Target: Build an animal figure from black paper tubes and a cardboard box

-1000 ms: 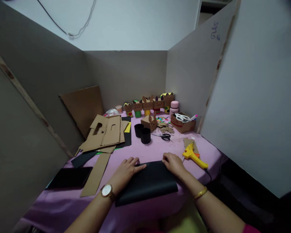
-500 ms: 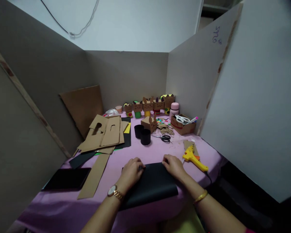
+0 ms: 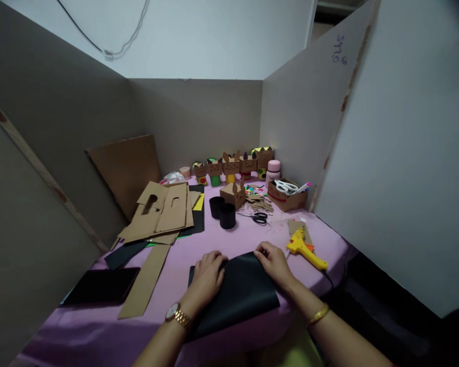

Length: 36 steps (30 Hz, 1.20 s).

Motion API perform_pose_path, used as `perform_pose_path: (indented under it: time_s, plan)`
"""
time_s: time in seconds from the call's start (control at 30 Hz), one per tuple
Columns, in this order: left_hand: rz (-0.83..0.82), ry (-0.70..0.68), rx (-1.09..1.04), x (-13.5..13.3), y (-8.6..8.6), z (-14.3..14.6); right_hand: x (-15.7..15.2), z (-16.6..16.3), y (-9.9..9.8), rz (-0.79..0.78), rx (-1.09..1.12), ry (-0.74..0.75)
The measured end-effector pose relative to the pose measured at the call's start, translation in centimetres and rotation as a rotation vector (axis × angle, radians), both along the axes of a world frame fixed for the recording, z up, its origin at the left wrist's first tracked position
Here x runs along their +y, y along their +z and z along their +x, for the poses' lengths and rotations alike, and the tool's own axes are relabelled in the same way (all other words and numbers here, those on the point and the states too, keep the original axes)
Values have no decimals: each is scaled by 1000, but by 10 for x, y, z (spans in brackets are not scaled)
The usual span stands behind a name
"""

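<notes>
A sheet of black paper (image 3: 240, 293) lies at the table's front edge, its far edge slightly raised between my hands. My left hand (image 3: 207, 278) rests on the left part of the sheet with the fingers laid along it. At the far right corner, my right hand (image 3: 271, 259) pinches the paper's edge between thumb and fingers. Beyond the hands stand two black paper tubes (image 3: 227, 216), one just behind the other. Black-handled scissors (image 3: 258, 218) lie to their right. A yellow glue gun (image 3: 305, 250) rests on a cardboard scrap, right of my right hand.
Stacked cardboard pieces (image 3: 162, 211), a cardboard strip (image 3: 147, 285) and a black tablet-like object (image 3: 101, 286) occupy the left side. Several cardboard animal figures (image 3: 231, 165), a pink bottle (image 3: 273, 173) and a tool box (image 3: 286, 198) stand at the back. Partition walls enclose the table.
My left hand has shifted slightly left and flattened over the paper, showing more of its far-left corner. The right hand still pinches the far edge. The view has turned slightly.
</notes>
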<state>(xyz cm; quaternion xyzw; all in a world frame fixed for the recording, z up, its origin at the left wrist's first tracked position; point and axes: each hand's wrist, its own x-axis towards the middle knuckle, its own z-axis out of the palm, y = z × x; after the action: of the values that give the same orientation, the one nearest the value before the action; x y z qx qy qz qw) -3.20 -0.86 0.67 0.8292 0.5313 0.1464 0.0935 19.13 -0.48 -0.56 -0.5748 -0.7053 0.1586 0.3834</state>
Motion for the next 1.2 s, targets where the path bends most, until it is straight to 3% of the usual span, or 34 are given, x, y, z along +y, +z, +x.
perform_pose_path:
  time_s: [0.43, 0.57, 0.77, 1.03, 1.2]
  plan:
    - [62, -55, -58, -3, 1, -4, -6, -4, 6, 83, 137, 0]
    - [80, -61, -28, 2, 9, -3, 1, -3, 5, 16, 99, -26]
    - [109, -124, 85, 33, 24, -3, 29, 0, 7, -158, -10, -66]
    - [84, -136, 144, 45, 5, -8, 42, -4, 6, -305, -157, -95]
    - [82, -175, 145, 43, 8, -9, 43, -3, 8, -340, -212, -99]
